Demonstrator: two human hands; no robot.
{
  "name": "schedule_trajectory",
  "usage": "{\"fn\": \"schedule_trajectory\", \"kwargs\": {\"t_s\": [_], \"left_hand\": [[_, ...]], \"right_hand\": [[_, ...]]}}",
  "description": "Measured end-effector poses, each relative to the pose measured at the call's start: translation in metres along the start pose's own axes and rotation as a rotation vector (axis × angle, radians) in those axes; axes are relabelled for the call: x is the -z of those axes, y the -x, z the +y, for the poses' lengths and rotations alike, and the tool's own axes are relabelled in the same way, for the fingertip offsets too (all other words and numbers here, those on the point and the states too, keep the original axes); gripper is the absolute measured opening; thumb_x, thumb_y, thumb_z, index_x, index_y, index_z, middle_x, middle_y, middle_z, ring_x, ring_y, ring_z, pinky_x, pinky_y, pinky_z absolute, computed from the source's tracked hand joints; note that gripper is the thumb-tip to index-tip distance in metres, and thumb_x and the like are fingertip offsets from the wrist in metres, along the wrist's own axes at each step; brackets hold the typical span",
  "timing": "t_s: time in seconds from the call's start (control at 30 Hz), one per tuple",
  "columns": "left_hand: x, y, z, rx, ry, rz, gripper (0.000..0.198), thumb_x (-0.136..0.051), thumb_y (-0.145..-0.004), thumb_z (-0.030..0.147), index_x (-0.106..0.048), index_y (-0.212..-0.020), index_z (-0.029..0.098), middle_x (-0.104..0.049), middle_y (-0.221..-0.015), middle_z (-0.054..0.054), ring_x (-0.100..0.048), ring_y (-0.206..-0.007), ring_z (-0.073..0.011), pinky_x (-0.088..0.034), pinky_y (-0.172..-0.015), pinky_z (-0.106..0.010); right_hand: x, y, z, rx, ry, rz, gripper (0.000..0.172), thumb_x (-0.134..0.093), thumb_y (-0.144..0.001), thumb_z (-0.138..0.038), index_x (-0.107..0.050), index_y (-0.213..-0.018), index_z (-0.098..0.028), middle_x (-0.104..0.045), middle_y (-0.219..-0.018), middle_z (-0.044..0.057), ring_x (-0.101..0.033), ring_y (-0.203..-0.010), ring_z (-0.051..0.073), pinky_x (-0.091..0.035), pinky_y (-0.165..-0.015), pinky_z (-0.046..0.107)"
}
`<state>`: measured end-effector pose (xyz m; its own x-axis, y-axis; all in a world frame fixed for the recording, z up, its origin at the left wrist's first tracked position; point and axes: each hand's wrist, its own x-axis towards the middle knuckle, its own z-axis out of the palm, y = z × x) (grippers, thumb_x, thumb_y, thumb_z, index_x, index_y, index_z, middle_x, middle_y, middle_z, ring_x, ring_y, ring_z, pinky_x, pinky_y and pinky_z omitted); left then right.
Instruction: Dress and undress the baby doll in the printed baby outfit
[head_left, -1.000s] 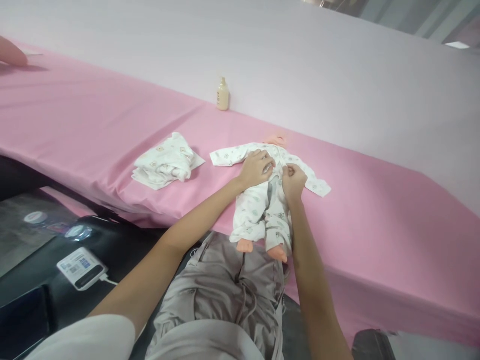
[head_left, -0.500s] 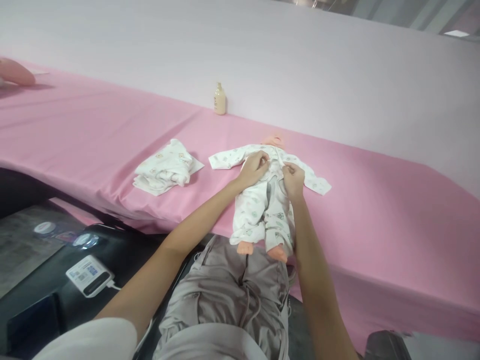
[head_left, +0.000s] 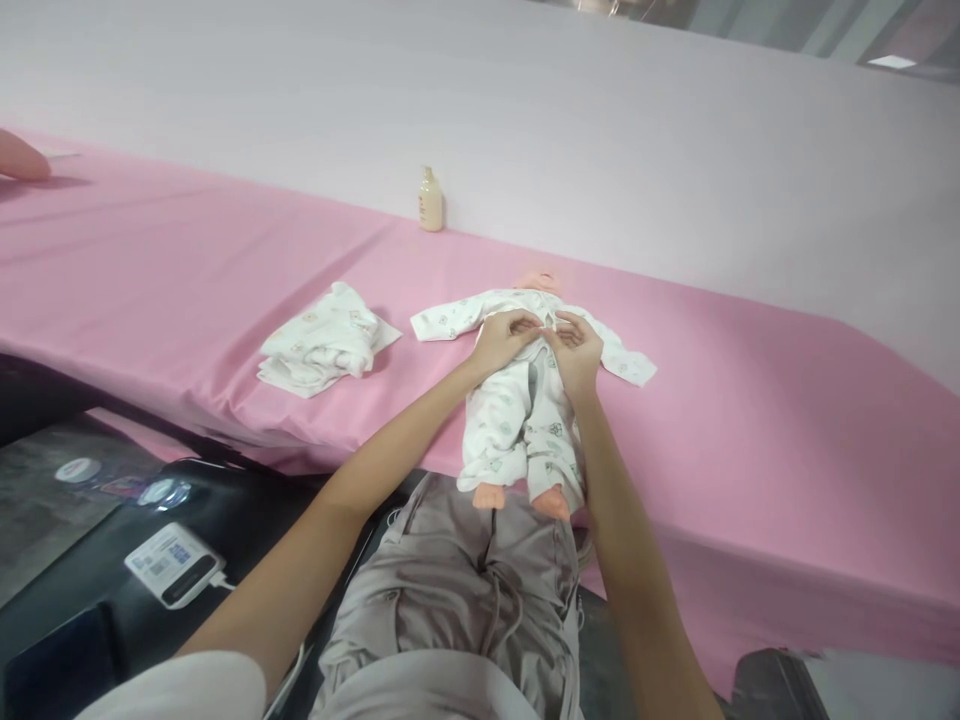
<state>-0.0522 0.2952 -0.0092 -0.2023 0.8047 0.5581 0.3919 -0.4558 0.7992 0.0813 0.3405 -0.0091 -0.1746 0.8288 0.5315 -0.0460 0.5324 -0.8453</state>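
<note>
On the table [head_left: 750,420], the doll [head_left: 538,283] lies in its suit [head_left: 496,412], feet [head_left: 489,496] at the near edge; left hand [head_left: 504,342] and right hand [head_left: 580,352] pinch the suit's front, close together; a light, level hold should keep it from bunching

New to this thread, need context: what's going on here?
A person has the left hand and right hand at the front of a patterned white outfit on a doll, fingertips nearly meeting; what they pinch is too small to tell. The doll lies on a pink cloth, its feet toward the person. A loosely folded white cloth lies to the left; a pump bottle stands farther back.
</note>
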Motion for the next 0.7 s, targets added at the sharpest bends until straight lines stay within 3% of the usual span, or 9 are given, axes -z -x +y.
{"fn": "schedule_trajectory", "kwargs": {"t_s": [0.17, 0.4, 0.7], "left_hand": [[0.0005, 0.0005, 0.0020, 0.015, -0.038, 0.005, 0.015, -0.063, -0.079, 0.027, -0.071, -0.086, 0.015, -0.072, -0.086, -0.005, -0.064, -0.078, -0.0124, -0.049, -0.077, -0.024], [0.0007, -0.0002, 0.0028, 0.025, -0.118, 0.004, 0.015, -0.062, -0.079, 0.021, -0.073, -0.087, 0.016, -0.073, -0.087, -0.004, -0.066, -0.079, -0.0136, -0.050, -0.079, -0.025], [0.0006, -0.0004, -0.0023, 0.004, -0.136, 0.008, 0.017, -0.061, -0.078, 0.018, -0.074, -0.089, 0.015, -0.074, -0.086, -0.004, -0.066, -0.077, -0.0128, -0.050, -0.078, -0.024]], "right_hand": [[-0.0002, 0.0016, 0.0015, 0.009, -0.029, -0.020, 0.039, -0.068, -0.067, -0.028, -0.061, -0.103, -0.015, -0.065, -0.074, 0.001, -0.062, -0.071, 0.014, -0.053, -0.077, 0.031], [0.0035, 0.0033, 0.0000, 0.036, 0.061, -0.062, 0.045, -0.049, -0.072, -0.019, -0.058, -0.116, -0.018, -0.065, -0.075, 0.000, -0.061, -0.070, 0.013, -0.053, -0.076, 0.030], [0.0036, 0.0019, 0.0026, 0.084, 0.039, -0.124, 0.044, -0.059, -0.067, -0.021, -0.061, -0.111, -0.017, -0.062, -0.076, 0.000, -0.060, -0.068, 0.011, -0.054, -0.069, 0.027]]}}
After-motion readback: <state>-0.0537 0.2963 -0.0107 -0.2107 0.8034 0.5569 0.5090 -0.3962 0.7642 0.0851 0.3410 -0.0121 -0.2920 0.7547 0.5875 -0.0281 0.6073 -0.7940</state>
